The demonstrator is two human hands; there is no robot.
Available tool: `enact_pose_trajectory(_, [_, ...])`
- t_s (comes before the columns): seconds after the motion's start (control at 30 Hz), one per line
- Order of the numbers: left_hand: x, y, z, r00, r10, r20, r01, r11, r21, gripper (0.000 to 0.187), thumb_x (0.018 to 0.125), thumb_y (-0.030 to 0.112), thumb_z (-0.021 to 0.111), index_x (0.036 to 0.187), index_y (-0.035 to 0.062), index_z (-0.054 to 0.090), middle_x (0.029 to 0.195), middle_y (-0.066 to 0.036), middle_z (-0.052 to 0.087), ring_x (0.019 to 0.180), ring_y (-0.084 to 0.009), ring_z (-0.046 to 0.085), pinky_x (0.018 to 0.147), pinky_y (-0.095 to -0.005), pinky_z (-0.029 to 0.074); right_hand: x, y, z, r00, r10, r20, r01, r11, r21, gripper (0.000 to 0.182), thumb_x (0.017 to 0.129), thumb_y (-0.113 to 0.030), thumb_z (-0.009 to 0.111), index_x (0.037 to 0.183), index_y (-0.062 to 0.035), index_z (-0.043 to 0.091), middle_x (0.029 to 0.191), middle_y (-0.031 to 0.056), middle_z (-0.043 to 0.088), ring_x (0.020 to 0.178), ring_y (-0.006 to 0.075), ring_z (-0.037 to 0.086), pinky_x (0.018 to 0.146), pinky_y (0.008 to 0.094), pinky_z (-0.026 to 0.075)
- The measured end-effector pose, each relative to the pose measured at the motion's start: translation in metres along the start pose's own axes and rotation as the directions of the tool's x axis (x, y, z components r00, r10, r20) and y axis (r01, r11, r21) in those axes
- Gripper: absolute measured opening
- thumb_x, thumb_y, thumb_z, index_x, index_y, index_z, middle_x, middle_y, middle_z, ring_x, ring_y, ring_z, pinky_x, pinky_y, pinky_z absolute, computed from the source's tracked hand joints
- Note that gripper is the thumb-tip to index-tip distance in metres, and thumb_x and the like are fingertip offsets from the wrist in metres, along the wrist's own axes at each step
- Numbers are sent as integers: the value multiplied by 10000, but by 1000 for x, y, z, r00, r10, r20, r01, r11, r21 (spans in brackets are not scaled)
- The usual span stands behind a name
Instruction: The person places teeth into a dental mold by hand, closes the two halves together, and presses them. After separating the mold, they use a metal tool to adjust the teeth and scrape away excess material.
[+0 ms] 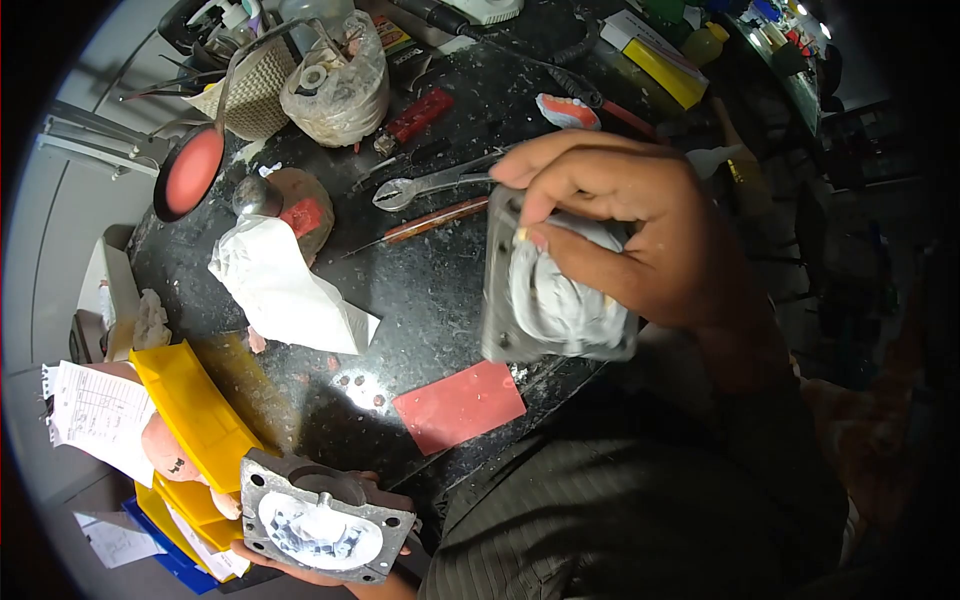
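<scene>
My right hand (625,225) is over a square grey metal flask half (500,290) with white plaster (560,300) in it. Its thumb and index finger are pinched together at the plaster's upper edge, around a tiny pale piece (522,234). At the lower left, my left hand (300,572) holds another metal flask half (318,520) from below and behind, tilted so its white-filled cavity faces the camera. A pink wax sheet (460,407) lies on the black table (410,290) between the two halves.
A white paper (290,285), a brown-handled tool (435,220), pliers (430,187) and a red-and-white denture piece (567,112) lie on the table. A pan of pink wax (193,172) stands upper left. Yellow trays (195,410) flank the left flask half.
</scene>
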State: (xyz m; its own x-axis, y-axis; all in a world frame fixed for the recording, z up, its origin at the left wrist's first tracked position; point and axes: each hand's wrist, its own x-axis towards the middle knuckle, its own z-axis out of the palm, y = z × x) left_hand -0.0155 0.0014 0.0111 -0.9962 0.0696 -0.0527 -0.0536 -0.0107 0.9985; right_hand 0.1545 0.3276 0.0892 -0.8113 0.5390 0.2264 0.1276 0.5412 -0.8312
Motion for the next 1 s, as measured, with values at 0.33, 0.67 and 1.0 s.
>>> enact_pose_trajectory(0.33, [9,-36,-32,924,361,124,-374,922,98,689,1047,532,380,1653,299,152,1564,-305,385,772,-458,698,567,-507,652,10,10,4,982,-60,177,43,995,94,50,846,49,674,894,50,658,1110,185,712,985,223,740,879,316,626])
enact_pose_trajectory(0.67, [13,-32,-37,825,461,328,-550,789,274,741,1032,531,412,1661,282,108,1579,-335,338,724,-462,690,566,-521,649,20,-1,-34,834,-282,474,457,835,-308,104,749,20,732,835,2,674,1075,133,678,1018,279,685,848,365,564])
enact_pose_trajectory(1.0, [9,-38,-36,887,419,194,-454,867,204,843,1000,545,469,1670,223,72,1605,-348,298,869,-497,704,617,-553,666,23,-4,-28,786,-241,569,483,814,-322,57,798,28,701,822,28,649,1111,139,637,1004,272,653,759,368,568])
